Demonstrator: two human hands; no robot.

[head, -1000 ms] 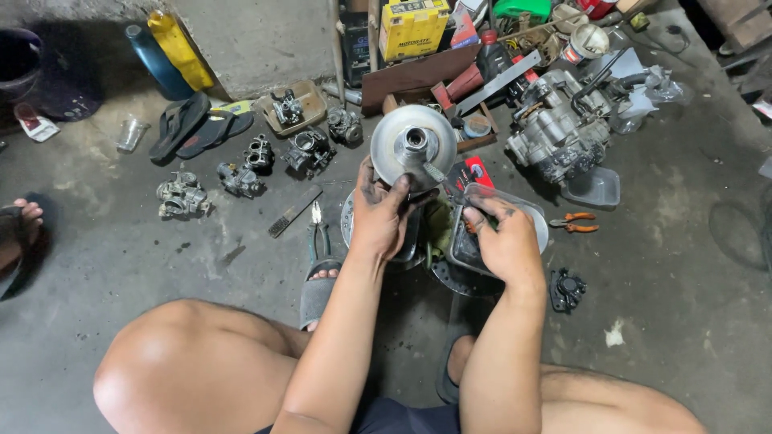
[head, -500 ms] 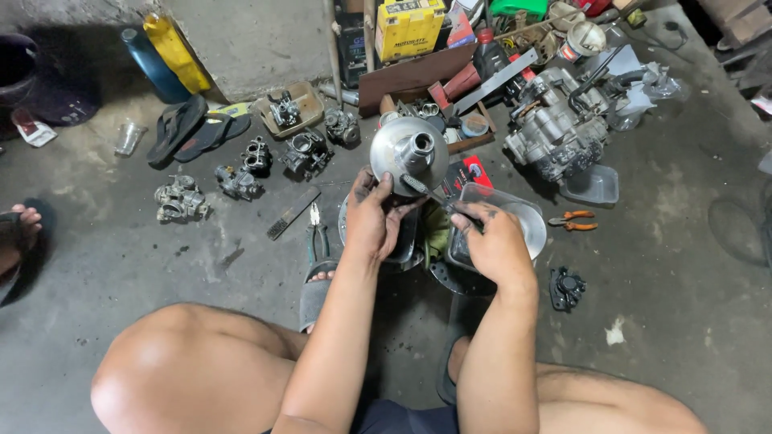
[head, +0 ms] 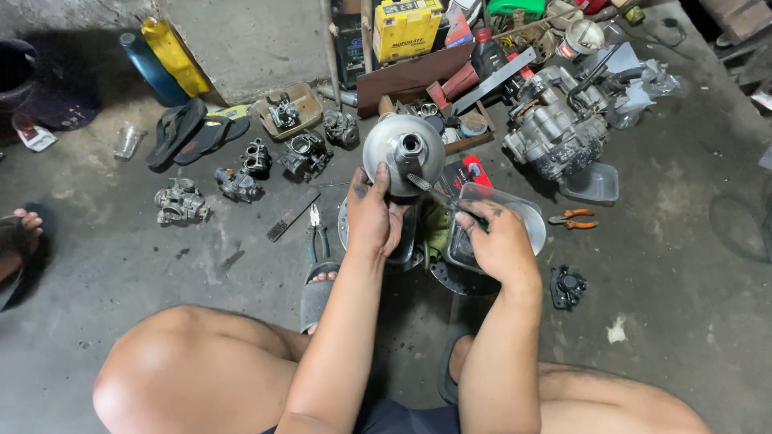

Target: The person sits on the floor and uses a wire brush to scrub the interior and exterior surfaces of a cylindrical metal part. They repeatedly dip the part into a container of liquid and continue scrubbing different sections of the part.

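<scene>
I count four carburetors [head: 180, 201] on the floor, two flip-flops [head: 175, 131], two pliers [head: 316, 233], one engine block [head: 555, 133], one yellow box [head: 407, 26], one pulley [head: 402, 149], two bottles [head: 171, 55].

silver pulley [head: 402, 149], yellow box [head: 407, 28], orange-handled pliers [head: 572, 219]

Both arms are reaching forward between bent knees — left hand [head: 374, 215] is gripping upright, right hand [head: 498, 241] is curling shut, fingers grimy.
</scene>
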